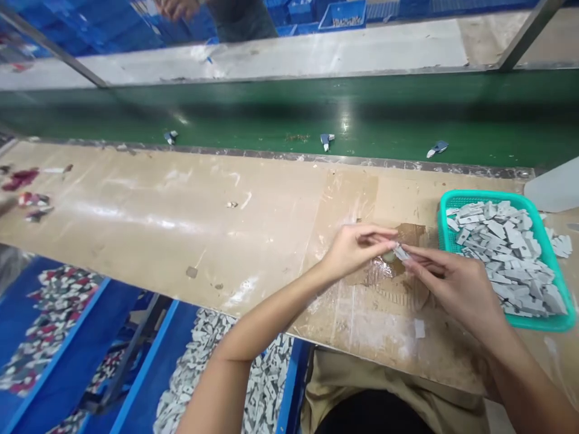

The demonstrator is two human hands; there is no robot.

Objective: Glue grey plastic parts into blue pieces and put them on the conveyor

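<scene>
Between my two hands, above the table, is a small light grey plastic part (400, 252). My left hand (362, 244) pinches its left end with thumb and fingertips. From the right, the fingers of my right hand (446, 274) close on its other end. Fingertips cover much of the part, so its full shape is hidden. Just right of my right hand stands a turquoise basket (446, 196), heaped with similar grey plastic parts (506, 241). Below my hands, a brown worn patch (414, 232) shows on the tabletop.
Beyond the table runs a green conveyor belt (253, 120) carrying several small blue-and-grey pieces (326, 141). Blue bins (169, 325) of parts stand below the table's front edge. Red and dark pieces (34, 199) lie far left. Across the belt is another person's hand (178, 7).
</scene>
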